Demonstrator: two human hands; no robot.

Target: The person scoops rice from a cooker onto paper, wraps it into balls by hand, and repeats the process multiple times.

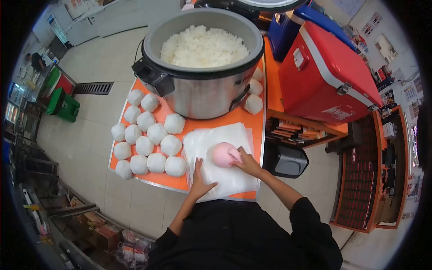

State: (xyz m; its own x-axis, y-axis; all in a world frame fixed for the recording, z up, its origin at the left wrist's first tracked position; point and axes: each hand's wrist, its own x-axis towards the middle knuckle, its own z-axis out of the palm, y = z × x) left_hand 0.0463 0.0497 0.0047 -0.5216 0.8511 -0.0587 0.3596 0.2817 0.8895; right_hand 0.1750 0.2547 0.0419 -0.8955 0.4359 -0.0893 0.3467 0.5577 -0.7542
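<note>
My right hand [245, 163] grips the handle of a pink plastic cup [222, 154], which is turned bottom up on a stack of white paper sheets [229, 182]. What lies under the cup is mostly hidden. On the left edge of the same sheets rests my left hand [201, 182], thumb and fingers apart, holding nothing. Several white paper-wrapped bundles [156, 133] sit in rows to the left on the orange table [186, 183]. Behind the sheets stands a large steel rice cooker [202, 96], its lid off the pot, with white rice [204, 47] heaped inside.
More wrapped bundles [253, 104] line the cooker's right side. A red cool box [328, 76] and a blue box [283, 33] stand on the orange surface to the right. Below is a dark bin [288, 161]. A green bin [63, 105] stands on the tiled floor at left.
</note>
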